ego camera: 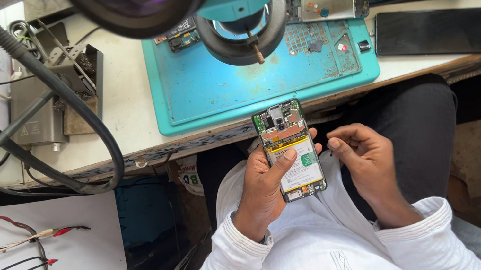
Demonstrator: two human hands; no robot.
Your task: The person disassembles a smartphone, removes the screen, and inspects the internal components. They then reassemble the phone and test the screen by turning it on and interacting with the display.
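Gripping an opened phone [290,149] with its back cover off, the left hand [267,186] is holding it over the lap, thumb lying across the battery. The right hand [364,156] is hovering just right of it, fingers loosely curled, holding nothing visible. Farther off, a teal mat [213,90] is lying on the bench under a microscope [231,0], with a dark phone [431,31] to the right and thick cables [38,91] on the left.

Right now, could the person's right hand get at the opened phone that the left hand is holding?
Probably yes. The right hand hovers just beside the opened phone, which the left hand holds face-up with its thumb across the battery. Nothing lies between them.
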